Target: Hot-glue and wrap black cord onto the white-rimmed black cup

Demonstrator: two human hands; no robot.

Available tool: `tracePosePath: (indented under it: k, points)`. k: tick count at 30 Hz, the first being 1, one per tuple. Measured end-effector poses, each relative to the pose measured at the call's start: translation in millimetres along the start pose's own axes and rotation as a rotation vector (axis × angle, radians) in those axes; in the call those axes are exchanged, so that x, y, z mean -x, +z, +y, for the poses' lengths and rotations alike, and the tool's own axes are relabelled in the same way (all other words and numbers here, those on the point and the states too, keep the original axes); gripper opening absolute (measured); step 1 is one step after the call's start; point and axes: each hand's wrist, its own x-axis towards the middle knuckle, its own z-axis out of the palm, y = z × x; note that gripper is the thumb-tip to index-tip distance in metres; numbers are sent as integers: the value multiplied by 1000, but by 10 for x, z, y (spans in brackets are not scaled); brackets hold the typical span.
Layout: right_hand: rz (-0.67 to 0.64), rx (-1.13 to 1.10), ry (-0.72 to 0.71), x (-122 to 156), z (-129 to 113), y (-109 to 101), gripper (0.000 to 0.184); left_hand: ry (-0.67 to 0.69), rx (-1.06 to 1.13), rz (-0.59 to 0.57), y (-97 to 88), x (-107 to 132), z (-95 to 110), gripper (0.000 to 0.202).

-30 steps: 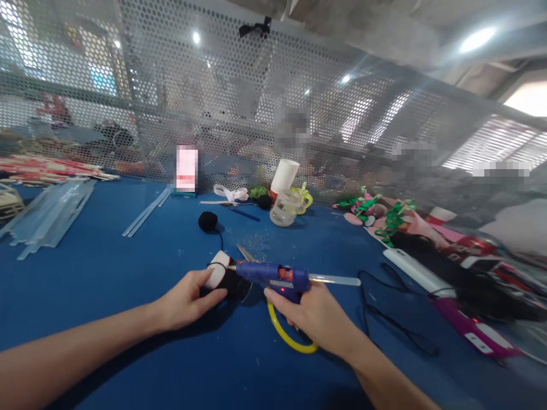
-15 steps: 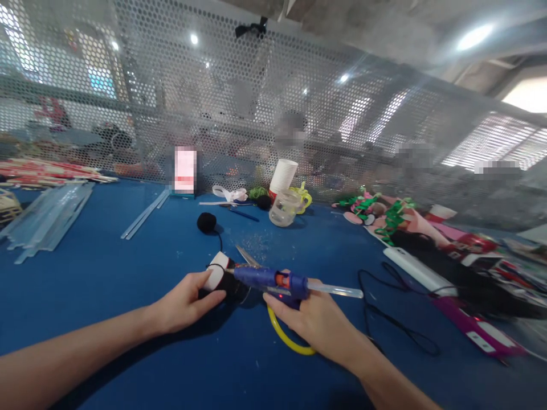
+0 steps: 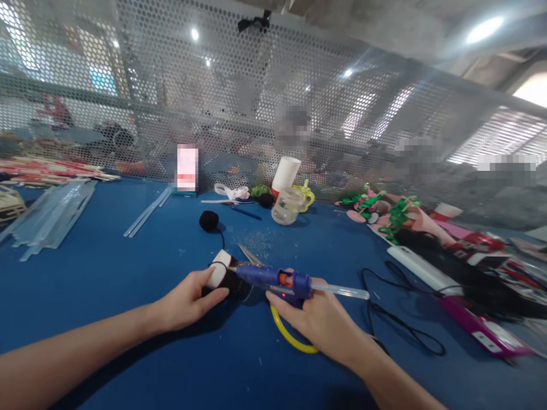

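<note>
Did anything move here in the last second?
Barely. The right hand has tipped the blue glue gun slightly flatter, its nozzle staying at the black-and-white piece. The left hand still steadies that piece; nothing was picked up or let go.

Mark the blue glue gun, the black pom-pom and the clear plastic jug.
blue plastic glue gun [image 3: 262,276], head view, barrel.
black fluffy pom-pom [image 3: 209,220], head view, centre.
clear plastic jug [image 3: 287,206], head view, side wall.

Bare bench [image 3: 106,285] lay open along the near left edge. Glue sticks [image 3: 51,213] crowded the far left corner; the glue gun [image 3: 273,279] and a looped black cord [image 3: 401,326] barred the middle.
</note>
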Motion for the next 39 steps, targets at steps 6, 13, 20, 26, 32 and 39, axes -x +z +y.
tracePosePath:
  k: [6, 13, 20, 26, 32, 39]
  points:
    - [0, -13, 35, -16, -35, -16, 16, 22, 12, -16, 1, -2, 8, 20]
    - [0, -30, 5, -30, -96, -66, 17, 39, 13, -27, -5, 6, 18, 19]
    - [-22, -23, -1, -10, -96, -79, 16, 33, 2, -34, 1, 6, 6, 21]
    - [-35, -70, 25, -20, -101, -92, 16, 63, -58, -20, -6, 9, -1, 20]
    - [-52, -50, 52, -13, -115, -112, 17, 72, -114, -33, -42, 26, 3, 18]
    - [-52, -51, 80, 1, -68, -97, 20, 131, -205, -63, -89, 22, 62, 13]
